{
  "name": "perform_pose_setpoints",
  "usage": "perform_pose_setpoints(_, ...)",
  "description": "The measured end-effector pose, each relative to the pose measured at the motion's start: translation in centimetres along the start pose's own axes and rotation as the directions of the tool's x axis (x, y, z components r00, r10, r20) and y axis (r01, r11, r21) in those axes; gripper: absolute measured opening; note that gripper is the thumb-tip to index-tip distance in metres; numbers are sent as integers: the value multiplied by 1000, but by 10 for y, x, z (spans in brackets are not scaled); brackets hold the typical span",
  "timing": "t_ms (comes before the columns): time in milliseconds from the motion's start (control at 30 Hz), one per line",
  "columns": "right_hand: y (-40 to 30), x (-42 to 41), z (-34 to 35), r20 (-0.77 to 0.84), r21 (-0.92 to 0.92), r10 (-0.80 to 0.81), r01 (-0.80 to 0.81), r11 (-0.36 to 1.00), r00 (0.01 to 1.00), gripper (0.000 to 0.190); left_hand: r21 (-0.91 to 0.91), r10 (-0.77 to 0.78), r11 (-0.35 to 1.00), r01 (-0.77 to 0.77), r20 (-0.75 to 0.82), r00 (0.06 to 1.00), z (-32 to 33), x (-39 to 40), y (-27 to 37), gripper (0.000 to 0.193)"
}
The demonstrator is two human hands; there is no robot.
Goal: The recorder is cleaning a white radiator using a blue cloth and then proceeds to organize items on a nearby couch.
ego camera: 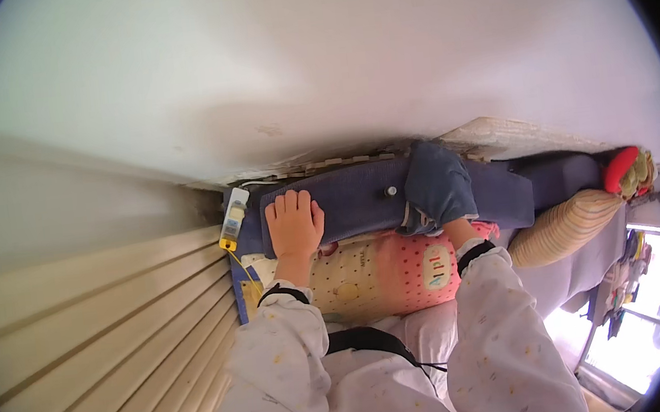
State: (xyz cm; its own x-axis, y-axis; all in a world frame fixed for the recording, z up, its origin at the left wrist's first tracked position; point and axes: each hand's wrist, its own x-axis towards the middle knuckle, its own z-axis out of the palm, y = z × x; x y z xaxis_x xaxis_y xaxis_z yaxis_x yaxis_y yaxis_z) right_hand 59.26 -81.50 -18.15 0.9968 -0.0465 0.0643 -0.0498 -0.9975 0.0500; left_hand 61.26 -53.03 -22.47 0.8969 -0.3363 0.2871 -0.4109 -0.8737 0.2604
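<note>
My left hand [296,224] lies palm down on the left end of a long dark blue padded panel [353,197], its fingers side by side. Over my right hand [443,185] is a dark blue cloth [435,174], worn like a mitt and resting on the same panel; the fingers inside are hidden. A small round metal-topped knob [390,191] stands on the panel between the two hands. Just in front of me, below the panel, lies a polka-dotted cushion [385,272] in cream and pink, bearing printed letters.
A power strip [234,216] with a yellow end and cord lies at the panel's left. Cream slats [134,299] run along the left. A striped pillow [567,226] and a red plush thing [622,169] sit at right. A stained white wall [352,71] rises behind.
</note>
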Motion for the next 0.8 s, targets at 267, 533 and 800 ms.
perform_pose_setpoints(267, -2, 2, -4, 10, 39, -31, 31, 999, 999, 18, 11, 7, 1000, -8, 14, 1000, -1, -2, -4, 13)
perform_pose_setpoints(533, 0, 4, -5, 11, 69, -30, 29, 997, 999, 20, 34, 14, 999, -16, 60, 998, -2, -2, -4, 13)
perform_pose_setpoints(800, -3, 7, -1, 7, 74, -32, 32, 997, 999, 21, 15, 0, 1000, -1, 61, 998, -3, -1, -5, 13)
